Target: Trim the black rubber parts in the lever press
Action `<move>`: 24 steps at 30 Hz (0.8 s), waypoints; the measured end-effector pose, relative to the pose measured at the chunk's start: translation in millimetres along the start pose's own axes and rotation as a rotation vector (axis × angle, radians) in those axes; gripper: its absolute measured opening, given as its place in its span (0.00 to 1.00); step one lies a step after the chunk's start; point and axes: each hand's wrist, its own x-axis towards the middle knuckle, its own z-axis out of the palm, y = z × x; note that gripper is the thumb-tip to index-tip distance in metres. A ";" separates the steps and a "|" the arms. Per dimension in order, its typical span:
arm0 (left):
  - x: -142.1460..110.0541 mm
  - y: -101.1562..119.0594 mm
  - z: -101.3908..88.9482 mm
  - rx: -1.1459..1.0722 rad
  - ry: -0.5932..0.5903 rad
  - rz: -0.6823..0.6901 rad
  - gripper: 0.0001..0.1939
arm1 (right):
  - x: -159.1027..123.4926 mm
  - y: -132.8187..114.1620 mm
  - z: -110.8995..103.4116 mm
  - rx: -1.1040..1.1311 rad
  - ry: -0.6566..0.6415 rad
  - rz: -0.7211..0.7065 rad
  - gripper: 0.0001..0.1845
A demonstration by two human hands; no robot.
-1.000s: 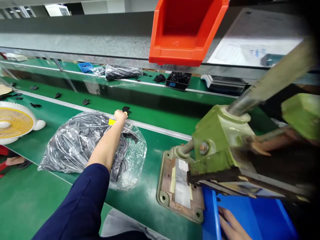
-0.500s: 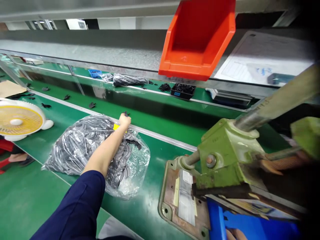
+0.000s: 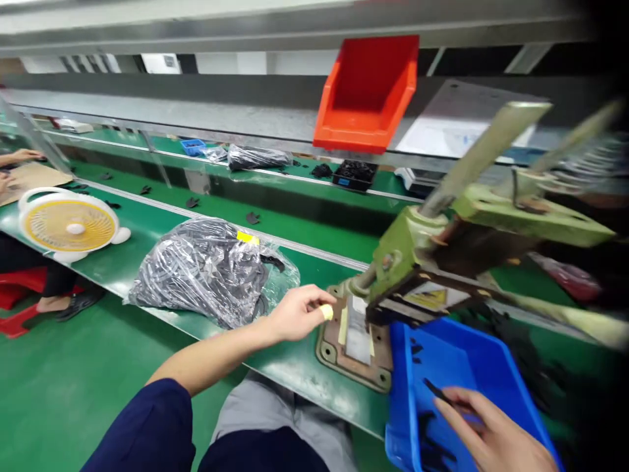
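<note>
My left hand [image 3: 301, 313] is over the left edge of the press base [image 3: 327, 351], fingers loosely curled and apart from the thumb, with nothing visible in them. A yellow cover wraps its thumb tip. My right hand [image 3: 491, 426] pinches a small, thin black piece [image 3: 435, 391] above the blue bin [image 3: 400, 406], which has several black pieces inside. The green hand press [image 3: 393, 252] stands between my hands, a grey plate [image 3: 358, 341] on its base. Left of it lies a clear plastic bag [image 3: 201, 269] filled with dark flat pieces. A dark piece [image 3: 252, 217] rests on the green belt [image 3: 295, 229].
A white and yellow fan [image 3: 73, 226] stands on the bench at left, near another person's hands [image 3: 24, 155]. An orange-red bin [image 3: 368, 98] hangs from the shelf above. Behind the belt is a black box [image 3: 354, 176] of dark parts. Dark pieces [image 3: 525, 354] lie right of the blue bin.
My left hand has come back from the belt beyond the bag to the press base, and the dark piece it held is now on the belt. My right hand has risen into view with a black piece.
</note>
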 end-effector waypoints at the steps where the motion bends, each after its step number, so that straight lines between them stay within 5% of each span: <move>1: -12.7 8.3 11.2 -0.054 -0.076 -0.012 0.12 | -6.6 -25.2 -5.1 0.046 -0.024 -0.010 0.18; 4: -39.5 25.1 40.2 -0.194 -0.237 -0.040 0.17 | -18.0 -90.3 -9.2 0.182 -0.014 -0.156 0.11; 7: -52.9 30.5 57.9 -0.215 -0.261 0.027 0.14 | -21.0 -121.0 -2.5 0.318 -0.004 -0.293 0.04; 14: -72.0 17.7 63.0 -0.058 -0.118 0.432 0.05 | -38.0 -120.3 13.5 0.445 0.028 -0.267 0.02; 24: -97.0 -3.1 70.5 -0.032 -0.093 0.363 0.05 | -60.8 -112.7 40.4 0.576 0.061 -0.158 0.05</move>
